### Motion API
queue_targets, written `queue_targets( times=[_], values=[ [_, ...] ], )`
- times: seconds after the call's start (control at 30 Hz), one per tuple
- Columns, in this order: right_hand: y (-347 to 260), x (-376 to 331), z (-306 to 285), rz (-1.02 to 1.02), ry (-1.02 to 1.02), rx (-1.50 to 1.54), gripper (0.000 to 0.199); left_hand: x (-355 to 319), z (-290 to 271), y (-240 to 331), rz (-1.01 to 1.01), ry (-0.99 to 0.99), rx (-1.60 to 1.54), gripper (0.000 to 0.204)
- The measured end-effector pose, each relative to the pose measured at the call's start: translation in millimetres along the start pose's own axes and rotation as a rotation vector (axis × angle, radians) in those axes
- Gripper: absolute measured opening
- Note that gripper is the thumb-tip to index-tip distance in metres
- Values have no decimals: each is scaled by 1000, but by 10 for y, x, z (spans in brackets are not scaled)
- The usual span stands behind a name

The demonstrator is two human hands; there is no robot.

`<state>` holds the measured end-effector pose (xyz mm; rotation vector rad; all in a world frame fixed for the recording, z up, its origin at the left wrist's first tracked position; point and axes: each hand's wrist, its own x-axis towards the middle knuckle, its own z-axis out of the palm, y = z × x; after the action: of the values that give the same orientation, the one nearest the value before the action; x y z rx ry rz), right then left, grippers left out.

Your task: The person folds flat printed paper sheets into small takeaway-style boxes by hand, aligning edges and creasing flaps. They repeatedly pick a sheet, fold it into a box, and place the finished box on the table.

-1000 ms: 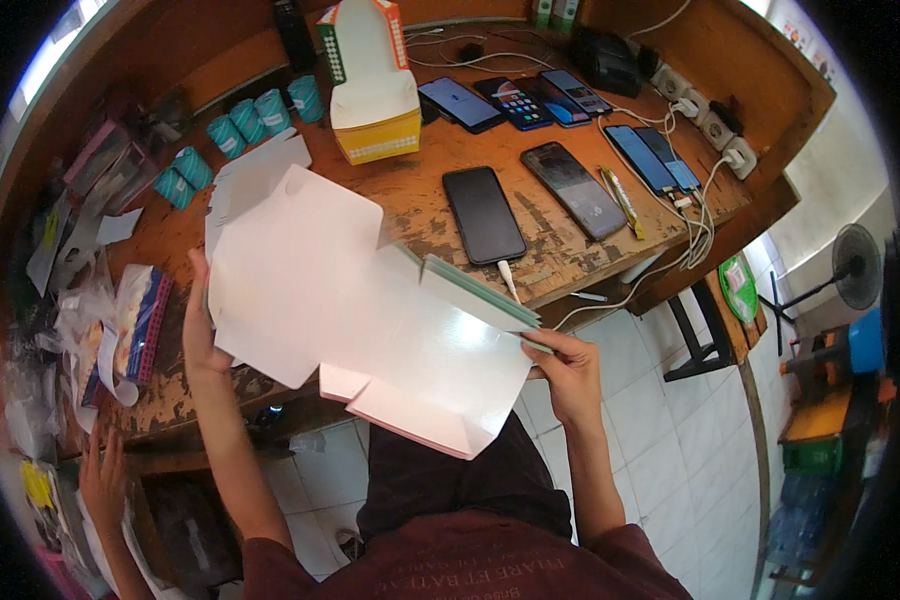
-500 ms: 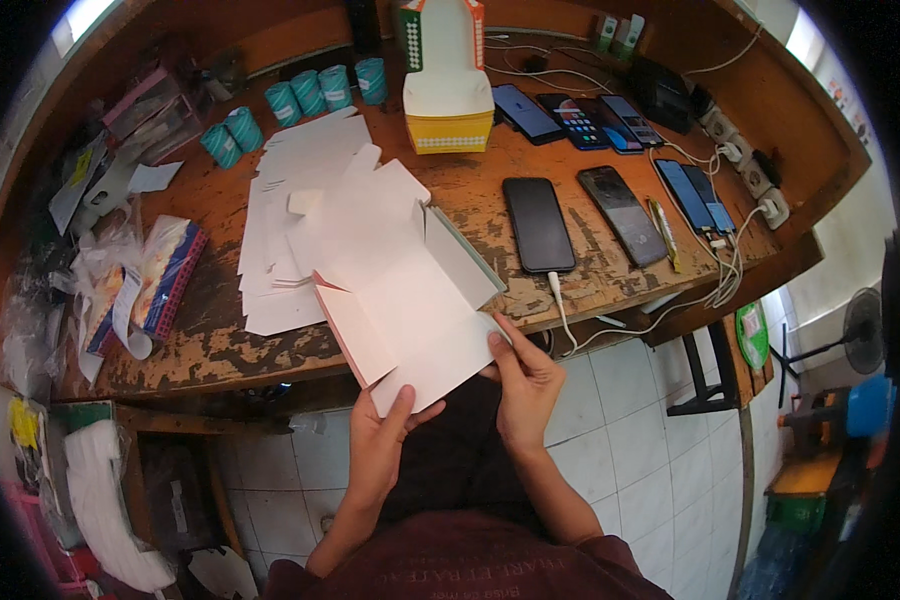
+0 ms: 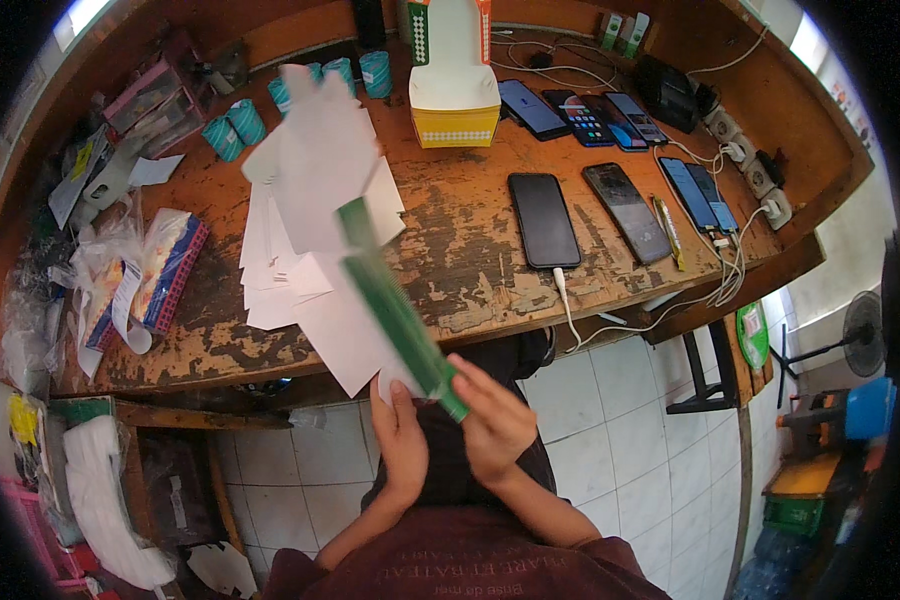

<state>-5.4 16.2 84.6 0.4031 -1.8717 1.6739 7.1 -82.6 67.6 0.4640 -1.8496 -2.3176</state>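
Between my hands is a flat carton blank [image 3: 395,312], white on its inner face, with a green outer side turned up toward me; motion blurs it. My right hand [image 3: 498,420] pinches the near end of the green side. My left hand [image 3: 400,440] is closed on its near white edge, thumb on top, the other fingers mostly hidden underneath. The far part of the blank lies over a stack of white carton blanks [image 3: 270,302] on the desk. Beyond them stands a folded box [image 3: 457,125] with yellow, green and orange outer sides and a raised lid.
The worn wooden desk [image 3: 460,270] holds several phones, a black one [image 3: 544,222] with a plugged cable among them. Teal rolls [image 3: 375,75] line the back. A tissue pack [image 3: 175,270] and plastic wrap lie left. White cables [image 3: 740,265] hang over the right edge.
The carton blank has swung left and its right side has tilted up, bringing the green face into view. My right hand has moved left and down, nearer my left hand.
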Motion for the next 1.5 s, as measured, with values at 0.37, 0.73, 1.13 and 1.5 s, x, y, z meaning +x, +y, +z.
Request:
queue_targets(
  times=[0.37,0.73,1.13,1.5],
  values=[
    [92,93,-120,-5,126,-89,35,-161,-16,227,-15,-175,-484,50],
    [41,56,-338,134,-143,501,26,-154,-129,191,-196,-200,-316,22],
    [18,65,-308,659,35,662,23,-236,-64,161,-26,-131,-55,21],
    [131,81,-449,436,178,258,22,67,-339,203,-317,-262,-102,28]
  ],
)
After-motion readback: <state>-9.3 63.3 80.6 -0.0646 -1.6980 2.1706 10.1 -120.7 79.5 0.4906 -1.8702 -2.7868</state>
